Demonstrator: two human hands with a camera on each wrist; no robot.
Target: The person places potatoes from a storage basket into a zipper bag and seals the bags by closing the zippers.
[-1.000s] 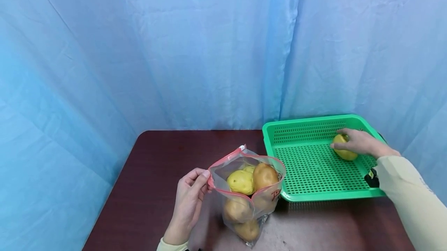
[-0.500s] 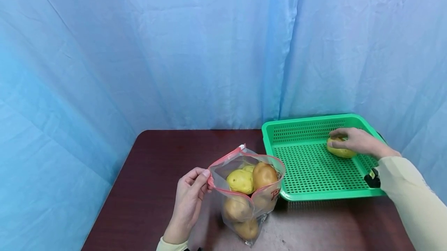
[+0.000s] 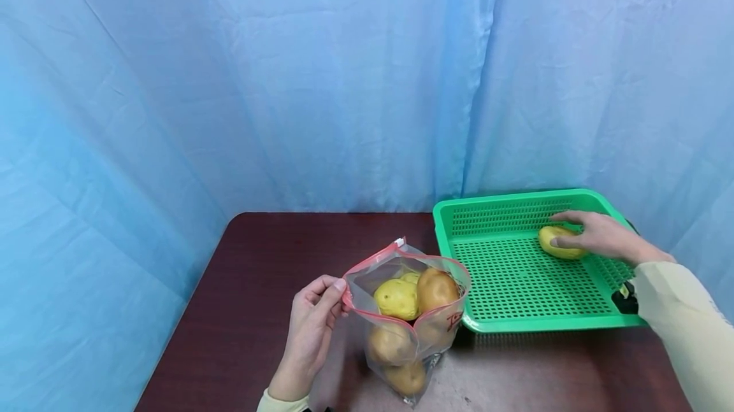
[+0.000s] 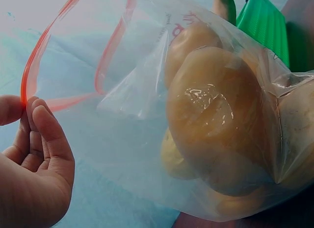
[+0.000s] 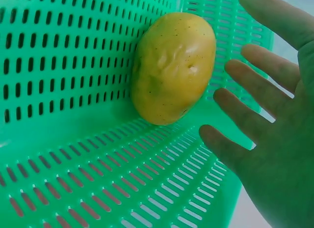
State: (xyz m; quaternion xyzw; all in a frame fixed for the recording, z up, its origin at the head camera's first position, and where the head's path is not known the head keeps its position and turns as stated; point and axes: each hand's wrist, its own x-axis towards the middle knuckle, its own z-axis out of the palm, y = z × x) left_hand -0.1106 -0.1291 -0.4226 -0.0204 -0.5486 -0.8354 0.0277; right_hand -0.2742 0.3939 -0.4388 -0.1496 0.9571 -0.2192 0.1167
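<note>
In the head view my left hand (image 3: 312, 323) pinches the red zip edge of a clear zip bag (image 3: 373, 272) between thumb and fingers. Several potatoes are inside, a yellow one (image 3: 395, 299) and a brown one (image 3: 437, 289) at the mouth, others lower down. The left wrist view shows the thumb and fingers on the red edge (image 4: 37, 66). My right hand (image 3: 608, 234) is at a single yellow potato (image 3: 559, 243) in the green basket (image 3: 533, 323). Seen from the right wrist, its fingers (image 5: 250, 117) are spread straight beside that potato (image 5: 174, 68), apart from it.
The basket has slotted walls and stands at the right of the dark wooden table (image 3: 275, 259), just beside the bag. Blue curtains (image 3: 344, 81) hang behind the table and along its left side.
The right hand has shifted the yellow potato slightly left in the basket, then its fingers have come away from it and drawn back right. The left hand and bag stay in place.
</note>
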